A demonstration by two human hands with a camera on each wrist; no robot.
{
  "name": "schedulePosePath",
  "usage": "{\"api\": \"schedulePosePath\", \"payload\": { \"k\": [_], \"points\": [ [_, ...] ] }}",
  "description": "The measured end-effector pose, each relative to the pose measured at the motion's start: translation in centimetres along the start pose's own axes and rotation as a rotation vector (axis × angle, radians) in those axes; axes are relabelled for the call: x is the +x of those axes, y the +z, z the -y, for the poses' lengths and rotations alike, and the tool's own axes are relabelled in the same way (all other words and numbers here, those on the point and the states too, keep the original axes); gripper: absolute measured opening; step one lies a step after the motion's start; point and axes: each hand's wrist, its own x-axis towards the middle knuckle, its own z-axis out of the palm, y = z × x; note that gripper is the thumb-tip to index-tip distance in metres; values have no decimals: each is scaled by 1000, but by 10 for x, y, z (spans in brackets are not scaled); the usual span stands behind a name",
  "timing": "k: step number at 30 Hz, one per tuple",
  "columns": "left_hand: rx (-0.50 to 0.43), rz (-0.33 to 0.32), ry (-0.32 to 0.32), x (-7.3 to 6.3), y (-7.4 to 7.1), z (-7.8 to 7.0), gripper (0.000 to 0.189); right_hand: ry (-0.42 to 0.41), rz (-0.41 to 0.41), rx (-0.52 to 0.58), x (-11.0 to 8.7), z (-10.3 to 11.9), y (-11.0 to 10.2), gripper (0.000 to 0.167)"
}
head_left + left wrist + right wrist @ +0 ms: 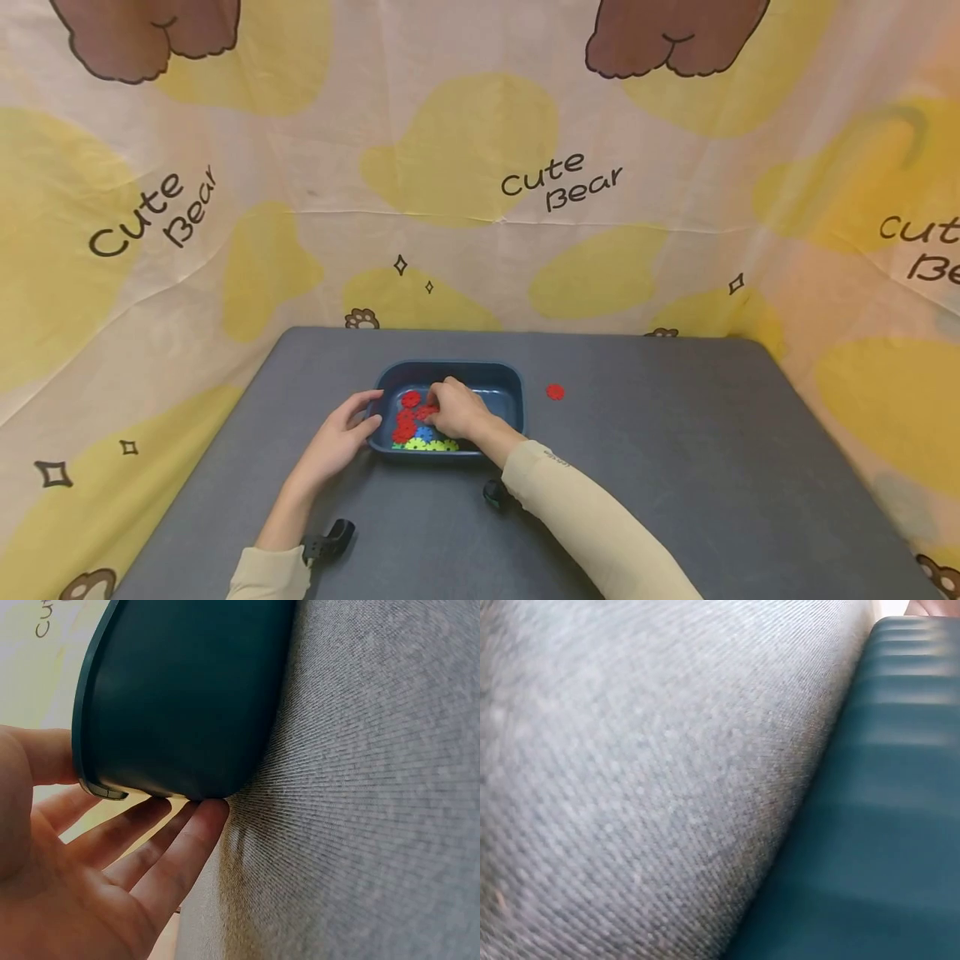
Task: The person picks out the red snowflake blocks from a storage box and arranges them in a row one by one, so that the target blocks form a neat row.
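A dark blue tray [510, 368] stands on the table with several small notched plastic discs in its left part. Red discs [405, 429] lie beside a blue disc [424, 433], with yellow-green discs [431, 446] along the near wall. My left hand [341, 437] holds the tray's left end. In the left wrist view, the thumb reaches over the rim while several fingertips [214, 810] touch the outer wall. Inside the tray, my right hand [461, 410] has its fingers curled, with a red disc [426, 412] between thumb and finger. The right wrist view shows only the tray's outside [885, 847] and the table.
One red disc [555, 392] lies on the grey table [675, 450] to the right of the tray. Black wrist-camera mounts [330, 542] hang by both wrists. A printed cloth [465, 150] hangs around the table's back and sides.
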Motion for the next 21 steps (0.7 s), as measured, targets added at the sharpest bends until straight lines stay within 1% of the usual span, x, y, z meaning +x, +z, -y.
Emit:
{"api": "schedulePosePath", "payload": {
  "k": [6, 14, 18, 21],
  "points": [
    [0, -3, -1, 0, 0, 0, 49, -16, 5, 29, -1, -1, -1, 23],
    [-9, -2, 18, 1, 1, 0, 49, -23, 10, 79, -4, -5, -7, 25],
    [-10, 4, 19, 0, 1, 2, 51, -27, 12, 129, -9, -6, -12, 26],
    [-8, 7, 16, 0, 2, 3, 52, -53, 8, 183, -15, -7, -19, 27]
  ]
}}
